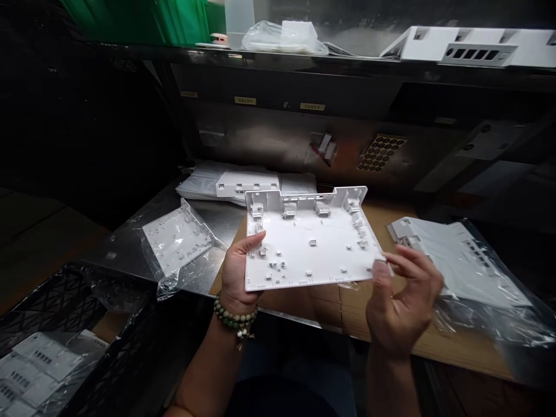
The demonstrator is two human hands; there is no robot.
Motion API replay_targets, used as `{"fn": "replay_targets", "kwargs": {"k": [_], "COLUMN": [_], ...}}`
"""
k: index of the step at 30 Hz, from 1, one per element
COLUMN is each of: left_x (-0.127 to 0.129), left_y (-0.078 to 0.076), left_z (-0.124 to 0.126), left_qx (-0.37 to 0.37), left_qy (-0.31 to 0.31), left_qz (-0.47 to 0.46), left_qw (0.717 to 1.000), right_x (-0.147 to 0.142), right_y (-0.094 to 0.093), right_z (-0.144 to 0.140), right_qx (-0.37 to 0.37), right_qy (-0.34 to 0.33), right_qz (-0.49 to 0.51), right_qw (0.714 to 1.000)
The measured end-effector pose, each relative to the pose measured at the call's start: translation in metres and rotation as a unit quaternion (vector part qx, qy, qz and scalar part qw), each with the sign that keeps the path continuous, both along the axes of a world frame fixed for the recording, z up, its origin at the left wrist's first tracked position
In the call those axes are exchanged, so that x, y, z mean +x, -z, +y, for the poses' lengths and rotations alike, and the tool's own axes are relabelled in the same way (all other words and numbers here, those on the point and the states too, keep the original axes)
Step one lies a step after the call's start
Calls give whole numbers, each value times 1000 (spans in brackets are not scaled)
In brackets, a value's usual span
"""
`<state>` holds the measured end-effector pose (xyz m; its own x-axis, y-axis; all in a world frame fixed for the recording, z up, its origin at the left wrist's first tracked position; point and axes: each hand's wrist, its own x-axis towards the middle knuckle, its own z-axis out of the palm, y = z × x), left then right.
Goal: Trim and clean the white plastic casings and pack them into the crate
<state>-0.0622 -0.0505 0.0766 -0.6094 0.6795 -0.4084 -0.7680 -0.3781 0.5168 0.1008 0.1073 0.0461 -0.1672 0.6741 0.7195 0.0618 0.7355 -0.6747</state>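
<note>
A white plastic housing panel, its ribbed and clipped inner side towards me, is held up above the bench. My left hand grips its left edge, thumb on the inner face and the other fingers hidden behind. At the lower right corner, my right hand closes on the panel's edge between thumb and fingers. Right of that hand lies another white housing on clear plastic film. A similar panel in a clear bag rests on the metal surface to the left.
Brown cardboard covers part of the metal bench. Behind are stacked bagged parts. A black crate at lower left holds white housings. The shelf above carries another housing and a green bin.
</note>
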Motion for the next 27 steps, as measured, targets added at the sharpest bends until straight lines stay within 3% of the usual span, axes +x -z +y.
{"fn": "replay_targets", "kwargs": {"k": [3, 5, 8, 10, 14, 27], "left_x": [7, 13, 23, 30, 36, 31], "left_y": [-3, -2, -2, -3, -2, 3], "left_z": [-1, 2, 8, 12, 13, 10], "left_qx": [3, 10, 16, 16, 26, 45], "left_qy": [-77, -122, -142, -147, -157, -177], "left_qz": [104, 164, 215, 236, 224, 203], "left_qw": [992, 979, 966, 960, 961, 962], "right_x": [1, 0, -5, -11, -19, -15], "right_y": [-13, -20, -24, -25, -25, -24], "right_z": [-7, -19, -50, -70, -87, -77], "right_qx": [-20, -27, -3, 15, 27, 42], "right_qy": [-13, -115, -295, -355, -365, -363], "right_qz": [35, 24, -66, -91, -102, -143], "right_qw": [999, 993, 953, 930, 925, 920]}}
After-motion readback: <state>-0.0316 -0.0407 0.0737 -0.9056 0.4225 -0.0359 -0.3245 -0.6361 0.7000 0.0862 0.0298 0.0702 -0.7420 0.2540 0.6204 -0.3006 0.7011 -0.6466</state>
